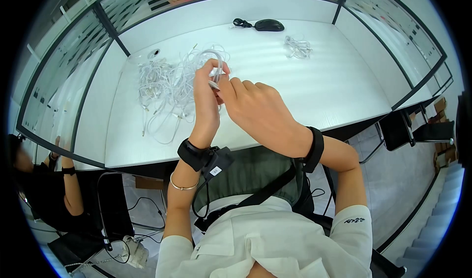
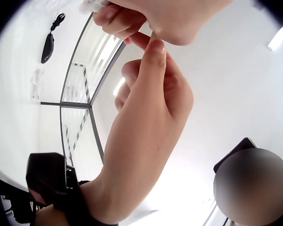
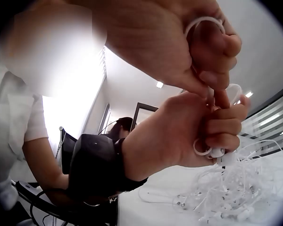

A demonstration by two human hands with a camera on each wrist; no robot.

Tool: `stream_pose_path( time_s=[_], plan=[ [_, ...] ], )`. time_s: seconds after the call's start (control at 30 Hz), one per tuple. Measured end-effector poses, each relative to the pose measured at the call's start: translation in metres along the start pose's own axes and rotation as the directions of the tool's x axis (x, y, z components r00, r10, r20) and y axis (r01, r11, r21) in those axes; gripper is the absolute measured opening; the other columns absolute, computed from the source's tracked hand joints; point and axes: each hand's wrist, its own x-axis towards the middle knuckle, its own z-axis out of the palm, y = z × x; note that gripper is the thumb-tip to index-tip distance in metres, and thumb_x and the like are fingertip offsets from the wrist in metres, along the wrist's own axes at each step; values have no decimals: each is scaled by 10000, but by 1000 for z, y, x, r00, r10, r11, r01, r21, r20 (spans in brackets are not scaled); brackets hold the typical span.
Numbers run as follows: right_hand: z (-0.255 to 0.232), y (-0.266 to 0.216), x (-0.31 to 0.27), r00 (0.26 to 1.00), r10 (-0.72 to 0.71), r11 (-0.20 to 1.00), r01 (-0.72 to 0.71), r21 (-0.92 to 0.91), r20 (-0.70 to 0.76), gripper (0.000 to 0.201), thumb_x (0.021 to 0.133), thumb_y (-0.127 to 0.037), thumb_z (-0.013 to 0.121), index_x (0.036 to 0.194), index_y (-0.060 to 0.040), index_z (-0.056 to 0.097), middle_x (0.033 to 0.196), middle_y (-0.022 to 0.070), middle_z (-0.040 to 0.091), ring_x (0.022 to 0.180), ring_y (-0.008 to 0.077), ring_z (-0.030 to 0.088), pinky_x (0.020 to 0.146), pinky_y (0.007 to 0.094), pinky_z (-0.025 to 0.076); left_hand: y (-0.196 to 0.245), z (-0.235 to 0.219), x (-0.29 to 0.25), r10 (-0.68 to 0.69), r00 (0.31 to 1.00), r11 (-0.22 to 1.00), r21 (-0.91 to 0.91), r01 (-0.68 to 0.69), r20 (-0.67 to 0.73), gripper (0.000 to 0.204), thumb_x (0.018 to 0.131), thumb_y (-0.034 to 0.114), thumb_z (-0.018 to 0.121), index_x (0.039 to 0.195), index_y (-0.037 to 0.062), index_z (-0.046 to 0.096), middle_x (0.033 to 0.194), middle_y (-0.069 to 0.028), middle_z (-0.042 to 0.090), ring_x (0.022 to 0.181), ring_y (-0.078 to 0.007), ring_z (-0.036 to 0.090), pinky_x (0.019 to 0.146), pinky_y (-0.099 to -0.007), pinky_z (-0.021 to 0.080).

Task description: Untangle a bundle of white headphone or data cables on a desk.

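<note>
Both hands meet over the front left of the desk, working on white wired earphones. My left hand grips a looped bundle of their thin cable, with white earbud pieces sticking out below its curled fingers in the right wrist view. The right hand comes in palm down and pinches the cable right at the left fingertips; a white cable loop passes around its fingers. Behind and to the left lies a tangled pile of white earphone cables with metal plugs.
A smaller white cable bundle sits at the back right. At the desk's back is a black mouse with its cord bundled. Low partition walls enclose the white desk. Another person sits to the left.
</note>
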Motion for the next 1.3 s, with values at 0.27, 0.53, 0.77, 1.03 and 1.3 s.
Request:
stream_pose_path(
  time_s=[0.27,0.53,0.77,1.03,1.3],
  plan=[
    [11,23,-1,910,310,18,-296,955,276,168,936,-200,549,1036,-71,510,604,-38,412,490,66,349,475,224,294,23,18,-9,112,991,950,-283,-130,-78,160,896,171,355,814,93,468,501,50,311,411,-32,201,395,-228,144],
    [0,54,-2,874,151,-356,-388,850,462,171,914,-257,566,965,-100,522,588,-80,351,520,25,246,488,203,190,33,-2,-17,28,882,995,-94,18,471,131,893,149,475,1010,92,489,526,57,328,433,-26,260,418,-206,162],
    [0,64,18,908,127,-97,-390,916,400,264,865,-204,606,1071,-97,481,603,-39,517,507,37,377,481,191,258,40,0,-18,-230,834,969,192,152,501,222,899,162,501,1111,104,466,647,48,415,483,-22,312,441,-189,189],
    [-6,69,27,932,133,-184,-311,933,337,383,881,-224,611,1204,-97,450,719,27,614,600,71,545,505,204,376,26,3,-18,-169,931,979,168,119,323,114,912,195,472,894,91,517,601,47,376,480,-31,255,430,-210,170],
    [-4,33,1,972,198,658,-227,718,126,229,892,-177,543,1086,-74,608,667,53,624,525,172,563,478,284,416,13,5,-6,-146,989,983,108,149,-38,170,937,207,477,811,100,517,582,49,394,457,-28,261,417,-218,159]
  ],
)
